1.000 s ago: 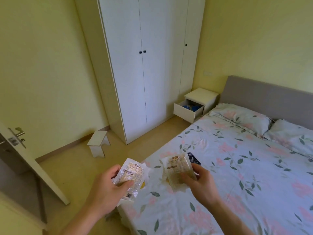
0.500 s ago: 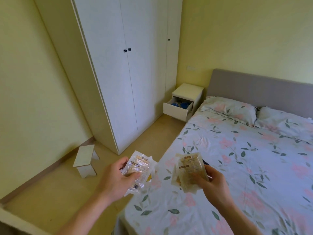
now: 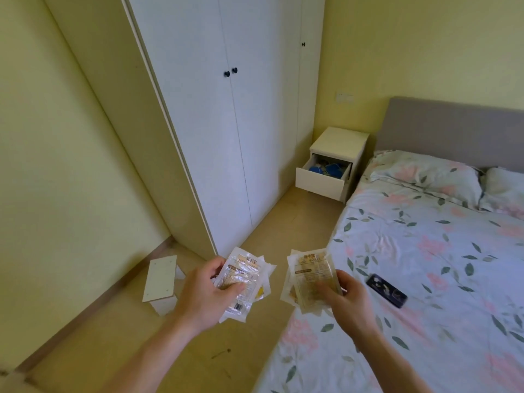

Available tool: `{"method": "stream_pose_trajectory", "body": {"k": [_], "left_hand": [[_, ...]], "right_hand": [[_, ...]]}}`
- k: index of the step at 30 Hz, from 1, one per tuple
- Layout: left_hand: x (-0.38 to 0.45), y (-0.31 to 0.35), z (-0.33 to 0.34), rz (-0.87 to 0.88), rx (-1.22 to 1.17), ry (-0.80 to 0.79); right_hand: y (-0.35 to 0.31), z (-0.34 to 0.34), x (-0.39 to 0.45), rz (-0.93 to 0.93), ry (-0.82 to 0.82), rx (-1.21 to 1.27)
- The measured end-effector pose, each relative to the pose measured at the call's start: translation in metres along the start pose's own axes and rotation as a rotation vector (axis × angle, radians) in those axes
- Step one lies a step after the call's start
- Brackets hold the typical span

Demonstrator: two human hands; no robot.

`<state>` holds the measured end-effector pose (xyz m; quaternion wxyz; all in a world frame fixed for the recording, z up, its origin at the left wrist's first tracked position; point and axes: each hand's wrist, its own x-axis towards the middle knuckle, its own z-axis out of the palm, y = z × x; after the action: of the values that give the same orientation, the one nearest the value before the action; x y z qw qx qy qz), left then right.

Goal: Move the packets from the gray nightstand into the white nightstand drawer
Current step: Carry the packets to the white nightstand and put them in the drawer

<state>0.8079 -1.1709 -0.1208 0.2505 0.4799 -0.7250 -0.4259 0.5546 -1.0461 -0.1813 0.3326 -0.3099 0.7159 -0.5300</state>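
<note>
My left hand (image 3: 202,296) grips a small stack of clear plastic packets (image 3: 243,273) with beige labels, thumb across their front. My right hand (image 3: 347,300) holds a second stack of similar packets (image 3: 310,272), thumb pressed on the top one. Both stacks are held at waist height over the floor beside the bed corner. Far ahead, the white nightstand (image 3: 338,141) stands between the wardrobe and the bed. Its drawer (image 3: 321,180) is pulled out, with blue items inside. The gray nightstand is out of view.
A tall white wardrobe (image 3: 226,123) lines the left of the passage. A bed with a floral cover (image 3: 425,265) fills the right, with a dark small case (image 3: 387,290) lying on it. A low white stool (image 3: 160,280) stands on the tan floor at left.
The view has swung and advanced along the bed; the door has left the view and the white nightstand appears closer. Both hands keep holding their packets.
</note>
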Motion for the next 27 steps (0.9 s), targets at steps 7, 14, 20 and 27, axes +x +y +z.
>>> {"method": "stream_pose_trajectory", "body": {"k": [7,14,20,27], "left_hand": [[0.095,-0.035,-0.044,0.035,0.005,-0.072],[0.191,-0.071,-0.094,0.143,0.008,-0.188],[0.264,-0.095,-0.133,0.234,0.053,-0.298],[0.330,-0.089,-0.139,0.311,0.080,-0.327]], "right_hand": [[-0.031,0.063,0.061,-0.011,0.064,0.015],[-0.042,0.144,0.102,0.024,0.203,-0.009],[-0.053,0.213,0.119,0.076,0.337,-0.002],[-0.072,0.222,0.155,0.062,0.391,-0.013]]}}
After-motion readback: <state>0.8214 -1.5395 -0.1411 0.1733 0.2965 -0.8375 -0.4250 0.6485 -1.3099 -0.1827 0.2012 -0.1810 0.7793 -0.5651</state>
